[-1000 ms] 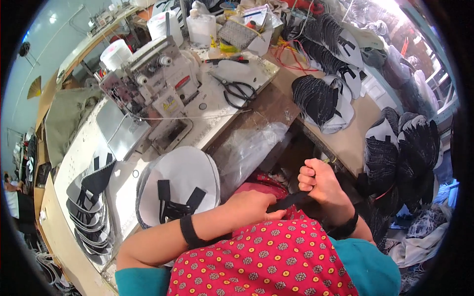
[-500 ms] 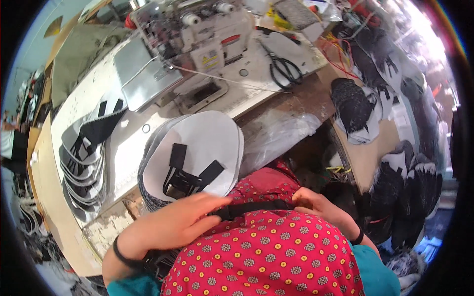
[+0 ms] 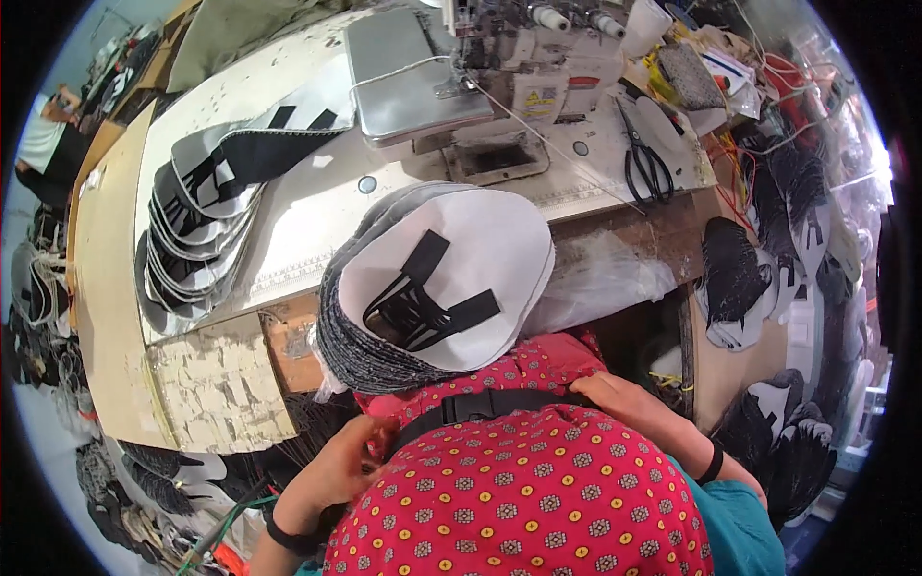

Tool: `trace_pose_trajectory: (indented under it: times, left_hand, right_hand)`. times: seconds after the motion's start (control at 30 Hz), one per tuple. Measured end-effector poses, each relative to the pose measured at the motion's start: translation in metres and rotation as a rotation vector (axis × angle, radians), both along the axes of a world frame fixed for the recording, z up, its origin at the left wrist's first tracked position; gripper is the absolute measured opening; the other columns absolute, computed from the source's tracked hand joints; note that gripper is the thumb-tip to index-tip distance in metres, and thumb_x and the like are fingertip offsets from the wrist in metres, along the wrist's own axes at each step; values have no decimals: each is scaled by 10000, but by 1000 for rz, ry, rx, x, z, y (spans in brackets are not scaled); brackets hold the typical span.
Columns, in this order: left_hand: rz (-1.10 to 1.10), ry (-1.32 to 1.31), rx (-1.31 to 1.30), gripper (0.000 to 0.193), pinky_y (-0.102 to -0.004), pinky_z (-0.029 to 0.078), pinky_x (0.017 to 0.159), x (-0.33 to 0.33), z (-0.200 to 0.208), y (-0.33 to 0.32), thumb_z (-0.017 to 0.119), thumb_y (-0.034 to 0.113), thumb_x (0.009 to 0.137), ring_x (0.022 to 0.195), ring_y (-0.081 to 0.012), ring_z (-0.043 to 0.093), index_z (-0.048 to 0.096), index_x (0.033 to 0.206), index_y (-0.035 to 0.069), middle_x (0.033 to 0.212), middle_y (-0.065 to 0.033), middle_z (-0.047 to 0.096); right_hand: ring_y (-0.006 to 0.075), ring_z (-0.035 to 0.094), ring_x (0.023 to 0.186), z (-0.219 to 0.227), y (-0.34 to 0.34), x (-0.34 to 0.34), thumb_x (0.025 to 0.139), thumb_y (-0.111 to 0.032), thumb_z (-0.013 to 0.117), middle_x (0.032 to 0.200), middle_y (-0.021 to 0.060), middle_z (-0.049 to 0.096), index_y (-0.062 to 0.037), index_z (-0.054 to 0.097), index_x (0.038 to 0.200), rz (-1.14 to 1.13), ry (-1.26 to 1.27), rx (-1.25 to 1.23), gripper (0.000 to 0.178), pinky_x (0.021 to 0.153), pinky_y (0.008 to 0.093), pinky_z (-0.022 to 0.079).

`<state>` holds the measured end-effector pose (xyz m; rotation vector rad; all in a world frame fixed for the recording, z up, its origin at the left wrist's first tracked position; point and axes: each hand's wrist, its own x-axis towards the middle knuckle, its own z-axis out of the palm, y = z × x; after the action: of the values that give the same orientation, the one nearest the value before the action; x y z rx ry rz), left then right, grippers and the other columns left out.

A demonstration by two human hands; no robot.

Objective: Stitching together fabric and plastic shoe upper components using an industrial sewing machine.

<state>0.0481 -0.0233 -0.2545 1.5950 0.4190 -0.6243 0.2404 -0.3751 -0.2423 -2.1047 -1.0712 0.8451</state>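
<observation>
My left hand (image 3: 338, 468) and my right hand (image 3: 629, 400) each grip an end of a black strap (image 3: 490, 404) that lies across my red patterned clothing (image 3: 538, 480). Just above it, a thick stack of white oval fabric pieces with black strap shapes (image 3: 437, 278) rests at the table's front edge. Neither hand touches the stack.
A grey sewing machine (image 3: 523, 67) stands at the back of the table, with black scissors (image 3: 648, 165) to its right. Another fanned pile of white and black pieces (image 3: 206, 206) lies at the left. More black pieces (image 3: 740, 278) hang at the right. A person (image 3: 43, 144) stands far left.
The view has swung left and down. My right hand has dropped from a raised fist to the strap at my chest, and my left hand has slid down to the strap's left end.
</observation>
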Motion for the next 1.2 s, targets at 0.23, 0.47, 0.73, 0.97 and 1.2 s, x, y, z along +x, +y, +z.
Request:
trace_pose_trajectory:
  times: [0.23,0.47,0.73,0.97,1.2]
  left_hand:
    - [-334,-501,800,340,-356,520,610,-20,-37,-14,623,150,771,757,-282,649,576,1093,52,896,-126,626]
    - [-406,-722,967,393,-320,491,478,25,-40,-16,588,188,779,601,-182,636,585,1164,109,675,-30,555]
    - [-422,-391,627,410,-380,541,592,14,-3,4,656,184,838,678,-282,674,598,1241,143,817,-104,670]
    - [310,-605,969,772,-445,375,1035,79,-2,17,750,285,810,1242,-400,460,367,1403,-28,1324,-250,484]
    - [135,-784,615,522,-409,424,978,149,15,43,689,251,871,1152,-342,547,504,1299,15,1220,-196,575]
  right_hand:
    - [429,618,620,-14,-8,-17,848,-261,586,630,188,603,-63,427,1051,1,-84,-336,325,549,500,479]
    - [478,617,765,-27,-47,-37,905,-318,524,792,290,620,-66,349,1174,-206,390,-599,407,622,531,476]
    - [366,651,892,16,3,40,888,-288,561,920,205,660,-57,572,1114,-48,652,-550,324,750,427,505]
    - [335,492,1141,7,158,116,743,-259,758,1216,125,542,-56,565,1200,149,-652,434,536,973,432,404]
    - [347,485,1168,-11,175,125,622,-277,818,1265,152,502,-30,537,1202,78,-710,326,690,971,438,427]
